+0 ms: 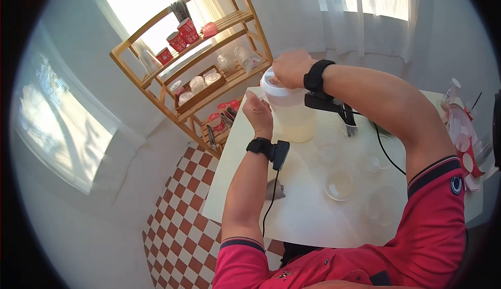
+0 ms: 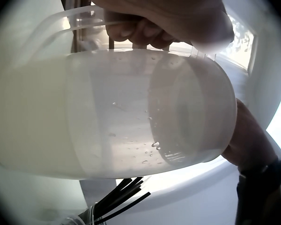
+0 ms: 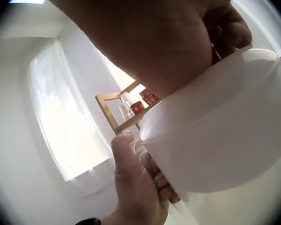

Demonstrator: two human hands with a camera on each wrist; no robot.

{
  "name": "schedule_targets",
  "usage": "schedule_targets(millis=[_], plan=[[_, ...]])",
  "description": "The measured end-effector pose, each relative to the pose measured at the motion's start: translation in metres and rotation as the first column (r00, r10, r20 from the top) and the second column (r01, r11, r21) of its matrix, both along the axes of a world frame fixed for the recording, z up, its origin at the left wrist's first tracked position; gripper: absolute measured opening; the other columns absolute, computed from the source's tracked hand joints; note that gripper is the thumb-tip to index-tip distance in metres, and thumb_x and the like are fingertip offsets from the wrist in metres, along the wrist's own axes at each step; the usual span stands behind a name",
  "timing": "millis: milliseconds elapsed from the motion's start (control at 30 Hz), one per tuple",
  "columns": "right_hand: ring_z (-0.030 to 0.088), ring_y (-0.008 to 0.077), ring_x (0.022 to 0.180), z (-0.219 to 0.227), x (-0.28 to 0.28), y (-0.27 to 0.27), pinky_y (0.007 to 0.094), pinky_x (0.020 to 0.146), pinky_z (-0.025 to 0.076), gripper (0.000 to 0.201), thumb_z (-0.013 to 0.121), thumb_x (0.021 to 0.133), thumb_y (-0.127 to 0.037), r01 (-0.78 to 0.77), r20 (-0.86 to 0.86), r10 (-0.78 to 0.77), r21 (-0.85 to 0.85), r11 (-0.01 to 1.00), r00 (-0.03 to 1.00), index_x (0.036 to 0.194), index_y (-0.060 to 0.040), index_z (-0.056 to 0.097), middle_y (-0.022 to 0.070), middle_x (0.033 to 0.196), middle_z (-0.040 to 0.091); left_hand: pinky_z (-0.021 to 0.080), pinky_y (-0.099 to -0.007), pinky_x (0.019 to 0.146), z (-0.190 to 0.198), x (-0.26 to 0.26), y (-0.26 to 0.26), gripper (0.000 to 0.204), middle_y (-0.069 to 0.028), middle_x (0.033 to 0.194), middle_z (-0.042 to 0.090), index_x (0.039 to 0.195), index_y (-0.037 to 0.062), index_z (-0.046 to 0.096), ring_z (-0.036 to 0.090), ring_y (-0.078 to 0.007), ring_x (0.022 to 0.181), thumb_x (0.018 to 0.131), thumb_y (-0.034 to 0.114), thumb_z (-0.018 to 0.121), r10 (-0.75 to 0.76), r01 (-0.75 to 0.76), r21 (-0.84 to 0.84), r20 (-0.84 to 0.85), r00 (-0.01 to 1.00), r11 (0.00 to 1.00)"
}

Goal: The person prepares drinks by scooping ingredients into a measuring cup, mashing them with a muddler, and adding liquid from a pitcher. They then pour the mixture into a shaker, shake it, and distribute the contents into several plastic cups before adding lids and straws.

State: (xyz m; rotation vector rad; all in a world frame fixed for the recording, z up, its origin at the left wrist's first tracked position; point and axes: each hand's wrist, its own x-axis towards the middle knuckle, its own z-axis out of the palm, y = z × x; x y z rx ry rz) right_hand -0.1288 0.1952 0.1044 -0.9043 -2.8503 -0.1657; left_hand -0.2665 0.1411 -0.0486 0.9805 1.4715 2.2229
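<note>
A: Where does the work stand?

B: The pitcher (image 1: 290, 112) stands upright at the counter's (image 1: 308, 216) far left corner, part full of pale liquid. The left hand (image 1: 258, 112) curls round its handle; the right hand (image 1: 290, 68) grips the white lid (image 1: 275, 86) from above. The lid looks seated, so pouring seems left.

A: Room to move?

B: The clear bowls (image 1: 340, 183) lie near, mid-counter. The edge is just beside the pitcher, with the wooden shelf (image 1: 209, 75) beyond.

I can read no words or numbers here; the print on the red cups (image 1: 182, 34) on the shelf (image 1: 156, 85) is too small to read.
</note>
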Motion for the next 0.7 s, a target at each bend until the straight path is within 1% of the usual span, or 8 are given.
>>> schedule_targets(millis=[100, 200, 300, 333, 433, 633, 667, 700], plan=[[0.071, 0.0338, 0.092, -0.004, -0.006, 0.002, 0.0444, 0.081, 0.056, 0.045, 0.058, 0.095, -0.047, 0.018, 0.004, -0.018, 0.02, 1.0, 1.0, 0.1, -0.0053, 0.075, 0.0157, 0.097, 0.074, 0.032, -0.0291, 0.041, 0.002, 0.0, 0.001, 0.059, 0.0002, 0.048, 0.04, 0.061, 0.0087, 0.038, 0.039, -0.0109, 0.041, 0.107, 0.046, 0.035, -0.026, 0.024, 0.027, 0.072, 0.997, 0.999], [0.07, 0.0361, 0.091, -0.007, -0.008, 0.008, 0.0459, 0.081, 0.055, 0.047, 0.051, 0.097, -0.047, -0.012, 0.042, 0.01, 0.049, 0.999, 0.999, 0.1, -0.0066, 0.075, 0.0174, 0.096, 0.073, 0.031, -0.0281, 0.041, 0.003, 0.0, -0.001, 0.058, 0.0012, 0.048, 0.039, 0.063, 0.0102, 0.038, 0.038, -0.0101, 0.041, 0.106, 0.049, 0.037, 0.014, -0.014, 0.003, 0.002, 1.0, 1.0], [0.069, 0.0392, 0.089, -0.001, 0.002, 0.026, 0.0476, 0.08, 0.054, 0.05, 0.043, 0.099, -0.046, -0.207, 0.157, 0.198, 0.038, 0.978, 0.967, 0.097, -0.0059, 0.074, 0.0201, 0.092, 0.072, 0.029, -0.0271, 0.039, 0.008, 0.005, -0.01, 0.058, 0.0017, 0.048, 0.038, 0.064, 0.0114, 0.037, 0.036, -0.0096, 0.04, 0.104, 0.052, 0.038, -0.124, 0.125, -0.006, 0.058, 0.991, 0.992], [0.068, 0.0413, 0.086, -0.004, 0.0, 0.033, 0.0486, 0.079, 0.053, 0.052, 0.038, 0.098, -0.044, -0.288, 0.118, 0.281, 0.055, 0.956, 0.952, 0.093, -0.0054, 0.073, 0.0222, 0.089, 0.071, 0.029, -0.027, 0.039, 0.009, 0.005, -0.01, 0.057, 0.0018, 0.049, 0.038, 0.064, 0.0117, 0.037, 0.036, -0.0095, 0.04, 0.104, 0.053, 0.038, -0.136, 0.137, -0.001, 0.061, 0.989, 0.991], [0.068, 0.0408, 0.085, -0.006, -0.004, 0.038, 0.0489, 0.078, 0.053, 0.05, 0.039, 0.098, -0.042, -0.348, 0.136, 0.333, 0.114, 0.93, 0.933, 0.091, -0.0052, 0.073, 0.0214, 0.089, 0.072, 0.027, -0.0267, 0.038, 0.009, 0.007, -0.013, 0.057, 0.0017, 0.049, 0.037, 0.065, 0.0125, 0.036, 0.035, -0.0095, 0.04, 0.103, 0.054, 0.039, -0.15, 0.15, 0.008, 0.073, 0.986, 0.989], [0.069, 0.0406, 0.085, -0.003, -0.003, 0.025, 0.0491, 0.078, 0.054, 0.048, 0.039, 0.098, -0.038, -0.261, 0.153, 0.246, 0.087, 0.961, 0.957, 0.091, -0.0055, 0.073, 0.0197, 0.091, 0.073, 0.028, -0.0267, 0.039, 0.008, 0.008, -0.011, 0.056, 0.0018, 0.05, 0.038, 0.065, 0.0128, 0.036, 0.037, -0.0096, 0.04, 0.103, 0.053, 0.039, -0.137, 0.137, 0.013, 0.091, 0.986, 0.991], [0.069, 0.0395, 0.09, -0.003, -0.003, 0.021, 0.0483, 0.079, 0.054, 0.044, 0.041, 0.098, -0.035, -0.21, 0.164, 0.196, 0.072, 0.975, 0.967, 0.094, -0.0062, 0.075, 0.0186, 0.098, 0.073, 0.028, -0.0268, 0.039, 0.008, 0.008, -0.011, 0.056, 0.0019, 0.05, 0.038, 0.065, 0.0128, 0.036, 0.037, -0.0095, 0.04, 0.103, 0.053, 0.039, -0.129, 0.128, 0.014, 0.082, 0.988, 0.992], [0.069, 0.0386, 0.092, -0.005, -0.005, 0.02, 0.0479, 0.08, 0.054, 0.042, 0.043, 0.097, -0.033, -0.172, 0.157, 0.159, 0.071, 0.983, 0.975, 0.096, -0.0066, 0.075, 0.0179, 0.1, 0.073, 0.028, -0.0269, 0.039, 0.009, 0.009, -0.012, 0.055, 0.002, 0.05, 0.038, 0.066, 0.0127, 0.036, 0.037, -0.0094, 0.04, 0.103, 0.053, 0.039, -0.119, 0.119, 0.013, 0.072, 0.99, 0.993]])
